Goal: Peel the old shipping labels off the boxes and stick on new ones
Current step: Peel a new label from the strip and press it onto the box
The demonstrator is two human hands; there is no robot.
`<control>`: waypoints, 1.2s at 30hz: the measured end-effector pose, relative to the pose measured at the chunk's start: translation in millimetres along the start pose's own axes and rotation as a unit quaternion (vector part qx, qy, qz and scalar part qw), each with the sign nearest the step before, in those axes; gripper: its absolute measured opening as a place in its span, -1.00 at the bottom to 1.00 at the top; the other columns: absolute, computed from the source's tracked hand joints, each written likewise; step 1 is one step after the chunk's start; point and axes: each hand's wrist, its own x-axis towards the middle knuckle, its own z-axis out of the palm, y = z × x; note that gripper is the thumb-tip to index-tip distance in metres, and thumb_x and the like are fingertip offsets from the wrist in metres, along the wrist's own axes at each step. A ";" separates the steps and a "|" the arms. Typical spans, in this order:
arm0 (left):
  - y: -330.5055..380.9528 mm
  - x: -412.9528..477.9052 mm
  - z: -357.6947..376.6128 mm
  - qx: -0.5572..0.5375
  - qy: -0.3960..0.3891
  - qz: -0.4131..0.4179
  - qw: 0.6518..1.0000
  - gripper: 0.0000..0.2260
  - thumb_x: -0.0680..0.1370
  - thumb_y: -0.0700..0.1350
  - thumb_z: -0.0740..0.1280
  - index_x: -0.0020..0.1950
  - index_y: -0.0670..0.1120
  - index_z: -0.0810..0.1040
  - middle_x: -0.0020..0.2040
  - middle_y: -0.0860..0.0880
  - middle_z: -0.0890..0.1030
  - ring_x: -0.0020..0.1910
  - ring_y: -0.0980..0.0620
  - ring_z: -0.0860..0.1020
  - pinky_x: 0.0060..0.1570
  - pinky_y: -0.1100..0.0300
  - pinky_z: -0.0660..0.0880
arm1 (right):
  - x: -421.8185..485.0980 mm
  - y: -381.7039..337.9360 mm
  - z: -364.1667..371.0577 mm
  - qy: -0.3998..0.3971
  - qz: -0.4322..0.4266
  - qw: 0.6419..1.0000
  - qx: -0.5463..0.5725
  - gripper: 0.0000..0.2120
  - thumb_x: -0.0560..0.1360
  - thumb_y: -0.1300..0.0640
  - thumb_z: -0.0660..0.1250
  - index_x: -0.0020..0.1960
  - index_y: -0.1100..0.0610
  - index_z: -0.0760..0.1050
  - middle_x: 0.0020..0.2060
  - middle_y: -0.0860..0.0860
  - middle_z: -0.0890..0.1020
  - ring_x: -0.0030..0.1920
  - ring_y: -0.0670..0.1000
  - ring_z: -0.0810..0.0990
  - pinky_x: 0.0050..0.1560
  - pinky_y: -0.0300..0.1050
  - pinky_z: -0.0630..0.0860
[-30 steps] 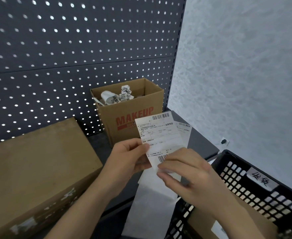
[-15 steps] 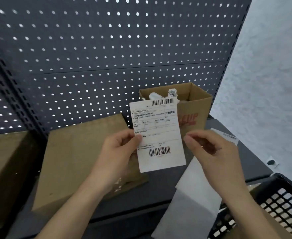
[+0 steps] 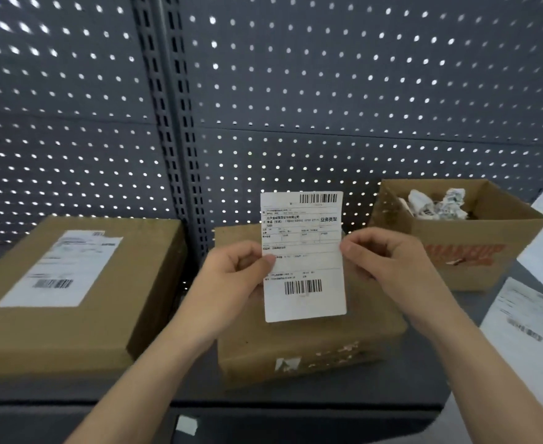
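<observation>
fingers (image 3: 348,251) of the right hand (image 3: 388,264) now join the left hand (image 3: 231,277) in pinching the label (image 3: 304,267) by its edges.

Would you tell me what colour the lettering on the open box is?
The lettering is red, clearest in the head view.

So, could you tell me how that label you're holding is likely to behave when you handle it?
Probably light and thin: the label stands upright, held only by pinches at its side edges from the left hand and right hand. It looks flat, so it is likely fairly stiff for paper, though it may flop if one hand lets go.
</observation>
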 end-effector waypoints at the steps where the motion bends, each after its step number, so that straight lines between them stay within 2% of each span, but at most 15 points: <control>1: -2.1 1.2 -5.3 -0.003 -0.001 0.000 1.000 -0.83 0.64 -0.17 0.26 0.04 -0.16 0.65 -0.04 0.03 0.72 -0.07 0.13 0.68 -0.20 0.36 0.54 | 1.8 -1.7 6.4 -0.012 0.015 1.000 0.011 -0.94 0.52 0.13 0.40 -0.09 0.05 0.66 -0.25 -0.07 0.69 -0.28 -0.05 0.59 -0.22 -0.21 0.50; 3: -5.0 3.5 -12.9 -0.009 -0.002 0.001 1.000 -0.83 0.64 -0.16 0.26 0.04 -0.12 0.65 -0.03 0.05 0.72 -0.02 0.12 0.68 -0.08 0.26 0.58 | 2.6 -3.2 15.6 -0.020 0.039 0.998 0.038 -0.93 0.52 0.13 0.40 -0.03 0.08 0.65 -0.17 0.01 0.72 -0.16 0.08 0.64 -0.15 -0.12 0.57; 5: -7.3 5.6 -17.6 -0.019 -0.002 -0.002 1.000 -0.84 0.64 -0.16 0.26 0.05 -0.10 0.65 -0.01 0.06 0.72 0.01 0.11 0.67 0.05 0.12 0.59 | 3.7 -2.6 20.9 -0.012 0.049 0.998 0.048 -0.88 0.49 0.14 0.42 0.03 0.08 0.64 -0.15 0.03 0.72 -0.17 0.06 0.63 -0.17 -0.14 0.57; 9: -9.5 7.2 -20.4 -0.028 -0.003 -0.012 1.000 -0.84 0.64 -0.14 0.26 0.07 -0.09 0.65 0.01 0.06 0.71 0.04 0.10 0.67 0.14 0.01 0.58 | 7.6 2.7 23.6 -0.007 0.076 0.993 0.092 -0.57 0.34 0.04 0.48 0.19 0.07 0.57 -0.12 0.09 0.73 -0.19 0.04 0.61 -0.14 -0.06 0.52; 10: -9.9 7.9 -20.1 -0.027 -0.005 -0.013 1.000 -0.84 0.64 -0.14 0.26 0.07 -0.10 0.64 0.01 0.06 0.71 0.04 0.10 0.67 0.15 0.00 0.58 | 9.0 3.8 22.8 -0.012 0.087 0.990 0.108 -0.56 0.32 0.05 0.48 0.19 0.08 0.58 -0.09 0.10 0.73 -0.17 0.06 0.61 -0.11 -0.04 0.52; 14: -10.8 10.7 -15.9 -0.025 -0.002 -0.019 1.000 -0.83 0.64 -0.13 0.26 0.07 -0.09 0.64 0.00 0.06 0.72 0.03 0.09 0.67 0.13 -0.04 0.58 | 14.0 5.8 17.4 -0.035 0.114 0.984 0.130 -0.83 0.45 0.22 0.42 0.03 0.17 0.67 -0.05 0.09 0.73 0.06 0.20 0.67 0.19 0.19 0.54; 16: -12.1 12.2 -11.9 -0.030 -0.005 -0.029 0.999 -0.83 0.64 -0.14 0.25 0.08 -0.10 0.64 0.00 0.06 0.72 0.02 0.10 0.67 0.10 0.02 0.60 | 17.6 7.7 14.4 -0.040 0.115 0.984 0.131 -0.88 0.48 0.24 0.40 -0.01 0.21 0.67 -0.05 0.11 0.73 0.07 0.20 0.68 0.23 0.23 0.54; 21: -16.8 15.1 0.7 -0.067 -0.013 -0.063 0.996 -0.82 0.64 -0.19 0.25 0.13 -0.14 0.63 0.04 0.00 0.71 0.04 0.02 0.68 0.09 0.01 0.61 | 28.9 13.9 5.7 -0.068 0.114 0.984 0.122 -0.88 0.52 0.26 0.37 0.01 0.26 0.65 -0.06 0.12 0.73 0.03 0.14 0.70 0.13 0.09 0.60; 25: -18.0 18.9 5.9 -0.058 -0.007 -0.066 0.996 -0.84 0.61 -0.23 0.29 0.12 -0.15 0.64 0.04 0.00 0.71 0.04 0.02 0.68 0.03 0.09 0.63 | 36.9 21.6 2.0 -0.087 0.104 0.985 0.110 -0.88 0.53 0.25 0.37 0.00 0.25 0.65 -0.06 0.09 0.73 0.02 0.11 0.70 0.12 0.09 0.63; 31: -18.9 22.3 2.0 0.020 -0.011 -0.061 0.998 -0.87 0.53 -0.25 0.41 0.06 -0.12 0.66 -0.02 -0.02 0.71 -0.02 0.08 0.68 -0.10 0.24 0.62 | 44.6 35.0 2.6 -0.110 0.096 0.984 0.103 -0.91 0.52 0.24 0.40 -0.02 0.21 0.67 -0.07 0.05 0.74 0.01 0.08 0.70 0.05 0.03 0.65; 36: -21.6 26.0 -1.4 0.107 0.002 -0.064 0.992 -0.85 0.48 -0.20 0.49 0.01 -0.01 0.68 -0.07 0.00 0.71 -0.08 0.09 0.68 -0.03 0.13 0.63 | 45.2 42.6 3.3 -0.123 0.067 0.988 0.066 -0.90 0.44 0.23 0.50 -0.04 0.16 0.67 -0.15 0.04 0.73 -0.17 0.02 0.67 -0.17 -0.19 0.61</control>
